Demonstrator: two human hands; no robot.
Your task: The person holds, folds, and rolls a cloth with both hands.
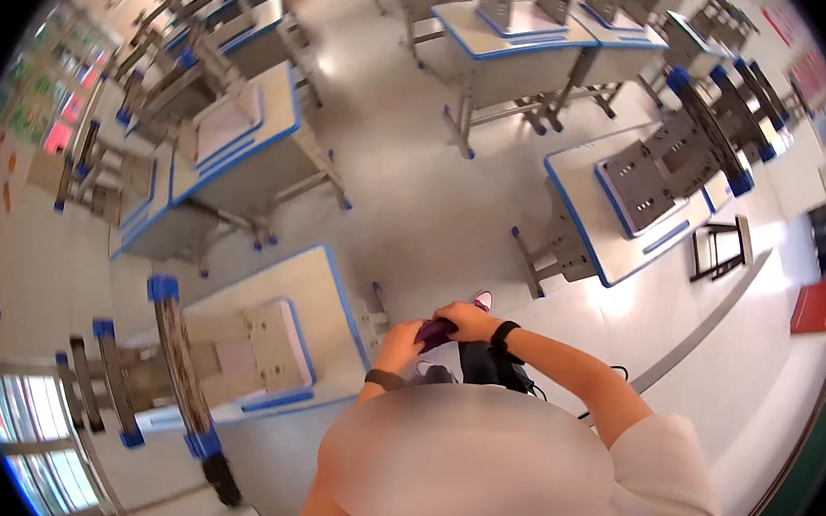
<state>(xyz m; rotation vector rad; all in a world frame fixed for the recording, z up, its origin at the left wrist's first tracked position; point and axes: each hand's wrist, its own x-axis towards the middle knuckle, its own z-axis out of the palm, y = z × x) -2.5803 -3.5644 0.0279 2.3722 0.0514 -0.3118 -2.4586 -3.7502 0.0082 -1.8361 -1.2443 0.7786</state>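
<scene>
A dark purple cloth-like item is bunched between my two hands in front of my body. My left hand grips its left end, and my right hand has its fingers closed on the right end. Both wrists wear dark bands. Below the hands a shoe and dark legwear show. The nearest desk, with blue edging and an upturned chair on top, stands to the left of my left hand.
Desks with upturned chairs stand in rows ahead; one desk is at the right. A dark stool stands near a raised floor edge. A red box-like object is at the far right. Shelves are at the lower left.
</scene>
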